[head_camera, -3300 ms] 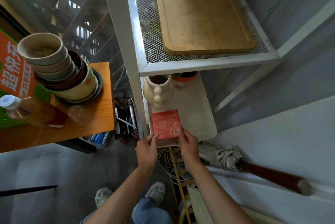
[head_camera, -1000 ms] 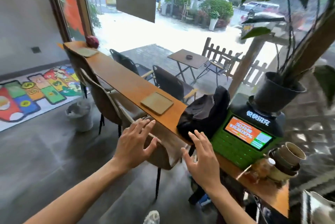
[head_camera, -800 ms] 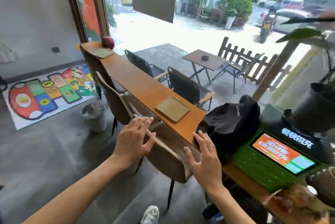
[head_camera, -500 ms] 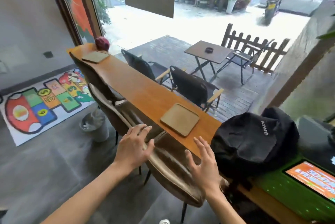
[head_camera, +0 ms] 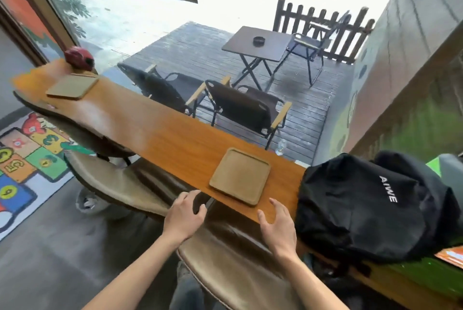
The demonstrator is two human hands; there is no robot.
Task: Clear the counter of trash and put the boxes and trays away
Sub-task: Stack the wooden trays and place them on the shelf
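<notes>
Along the window-side bench (head_camera: 160,134) a square wooden tray (head_camera: 240,176) lies flat near the front edge, just beside a black backpack (head_camera: 370,207), and we bring our left hand (head_camera: 185,217) and right hand (head_camera: 276,225) toward it, fingers released and empty, presumably to lift it.

Premises appear to be a café or small eatery with street frontage. A long wooden counter (head_camera: 155,131) runs along a full-height window (head_camera: 140,21), with padded bar stools (head_camera: 120,184) drawn up beneath it on the customer side. Two wooden serving trays (head_camera: 240,176) lie on the counter, well apart. Beyond the glass is a decked terrace (head_camera: 200,51) with a folding table (head_camera: 258,44) carrying an ashtray (head_camera: 258,40), several folding chairs (head_camera: 248,109) and a picket fence (head_camera: 323,26). A coloured hopscotch mat (head_camera: 22,159) covers part of the interior floor. A black backpack (head_camera: 370,207) sits on the counter.
</notes>
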